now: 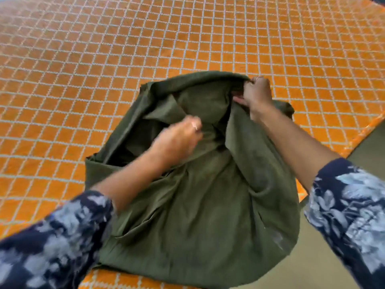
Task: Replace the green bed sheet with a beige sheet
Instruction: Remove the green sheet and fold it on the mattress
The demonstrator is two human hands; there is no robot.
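Sheet: green sheet [198,195] bunched in a heap on orange checked mattress [104,59], near edge, centre-right.
R hand [257,93]: I see fingers curled, gripping sheet's far edge.
L hand [177,140]: blurred, over sheet middle; can't tell grip.

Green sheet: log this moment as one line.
green sheet bunched on orange checked mattress | right hand grips far edge | left hand blurred, in folds | beige sheet not visible

Orange grid-patterned mattress [83,80], with bunched green sheet [198,215] directly on its near edge.
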